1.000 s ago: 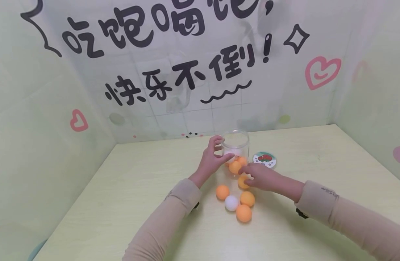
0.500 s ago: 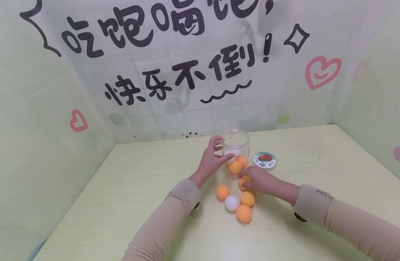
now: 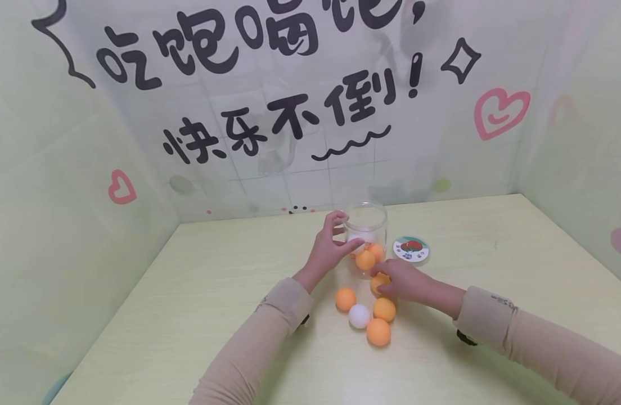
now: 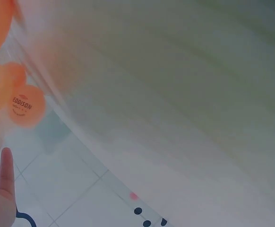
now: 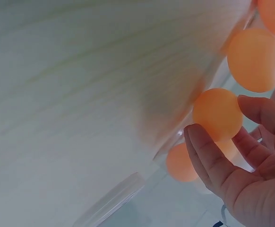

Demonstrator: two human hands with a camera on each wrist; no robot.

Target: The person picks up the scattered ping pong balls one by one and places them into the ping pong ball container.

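A clear plastic jar (image 3: 378,229) stands upright on the table, with several orange and white ping-pong balls inside, one an orange ball (image 3: 365,260) against its near wall. My left hand (image 3: 327,246) grips the jar from the left, thumb across the front and fingers behind. In the left wrist view only part of the left hand (image 4: 3,194) shows. At the jar's foot, my right hand (image 3: 406,280) pinches an orange ping-pong ball (image 3: 378,283). Seen from the right wrist, this orange ball (image 5: 217,115) sits between thumb and fingertips.
In front of the jar lie loose balls: an orange one (image 3: 346,299), a white one (image 3: 359,316), another orange one (image 3: 385,309), and a nearest orange one (image 3: 378,332). A round lid (image 3: 410,249) printed with red fruit lies right of the jar. A printed curtain (image 3: 290,185) hangs behind.
My right hand has shifted slightly left and down, its fingers closing round the orange ball near the jar. My left hand and the jar have kept their place.
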